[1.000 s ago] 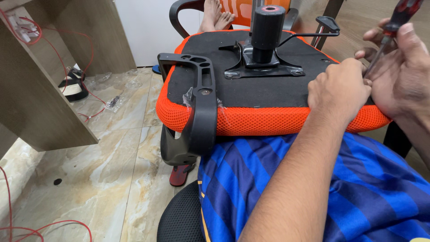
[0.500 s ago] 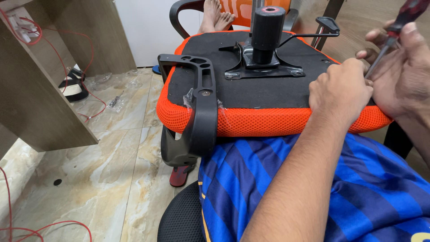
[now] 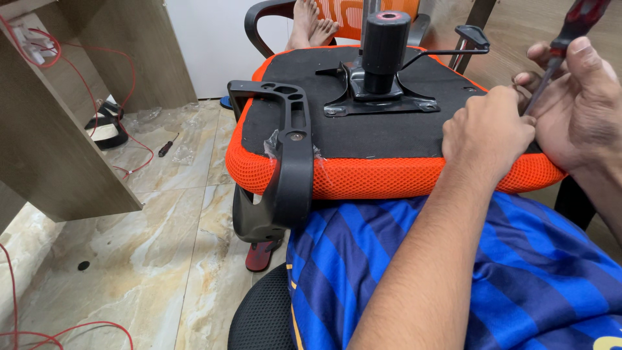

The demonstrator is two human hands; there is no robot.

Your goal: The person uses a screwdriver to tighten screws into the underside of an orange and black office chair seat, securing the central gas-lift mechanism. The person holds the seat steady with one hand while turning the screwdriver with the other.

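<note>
Up at the seat's (image 3: 363,139) right edge, the right hand (image 3: 576,104) grasps a screwdriver (image 3: 564,45); the left hand (image 3: 486,129), clenched, rests just beside its shaft.

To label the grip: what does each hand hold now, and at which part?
The right hand holds a screwdriver low on its red-and-black handle. The left hand rests closed on the upturned orange seat; anything inside it is hidden.

We see an orange chair seat (image 3: 389,178) lying upside down across our lap. A red-handled screwdriver (image 3: 562,45) stands tilted at its right edge.
</note>
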